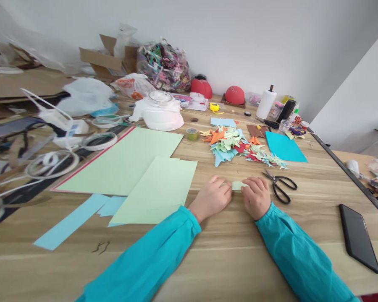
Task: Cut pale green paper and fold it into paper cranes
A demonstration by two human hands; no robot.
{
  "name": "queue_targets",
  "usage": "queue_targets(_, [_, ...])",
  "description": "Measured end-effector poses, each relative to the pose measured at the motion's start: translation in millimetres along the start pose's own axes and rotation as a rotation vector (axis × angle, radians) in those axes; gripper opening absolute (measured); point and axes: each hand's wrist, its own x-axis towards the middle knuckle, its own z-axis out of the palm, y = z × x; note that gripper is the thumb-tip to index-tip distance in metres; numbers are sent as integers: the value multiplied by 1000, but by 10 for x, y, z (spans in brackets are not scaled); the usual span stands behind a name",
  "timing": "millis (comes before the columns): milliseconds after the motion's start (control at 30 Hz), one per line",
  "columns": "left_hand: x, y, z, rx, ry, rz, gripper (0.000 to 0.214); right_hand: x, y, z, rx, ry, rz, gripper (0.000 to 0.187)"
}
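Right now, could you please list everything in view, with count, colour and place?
small paper: 1, pale green, between the hands
folded papers: many, mixed colours, beyond the hands
scissors: 1, black handles, beside the right hand
phone: 1, black, front right
large sheets: at least 2, pale green, left
cut papers: at least 2, light blue, left
square sheet: 1, turquoise, right of folded papers
tape measure: 1, yellow, back
domes: 2, red, back
stuffed bag: 1, clear, back
cardboard box: 1, brown, back left
other clutter: too jumbled to count, mixed colours, back and sides
table: 1, brown, underneath
left hand: 1, bare, small paper's left end
right hand: 1, bare, its right end
sleeves: 2, turquoise, both arms
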Motion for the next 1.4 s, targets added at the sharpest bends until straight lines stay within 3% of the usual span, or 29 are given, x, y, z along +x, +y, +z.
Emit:
queue_targets(500, [-110, -279, -83, 74, 88, -77, 15, 30, 63, -28, -42, 103, 96, 15])
queue_targets(733, [-172, -391, -91, 88, 66, -124, 17, 15, 93, -32, -37, 111, 123, 16])
queue_targets(867, [-201, -462, -154, 143, 83, -222, 19, 4, 136, -18, -53, 139, 183, 17])
queue_targets(933, [-177, -415, -174, 131, 124, -247, 18, 5, 125, -4, -37, 120, 155, 16])
queue_targets(1033, [-92, -214, -153, 44, 165, -151, 17, 10, 62, 10, -1, 65, 59, 14])
queue_targets(1200, [38, 135, -26, -26, 99, -26, 19, 16, -45, 0, 26, 48, -17, 16])
queue_targets(1400, [60, 165, 5, -19, 89, -3, 18, 42, -90, -11, 86, 47, -66, 19])
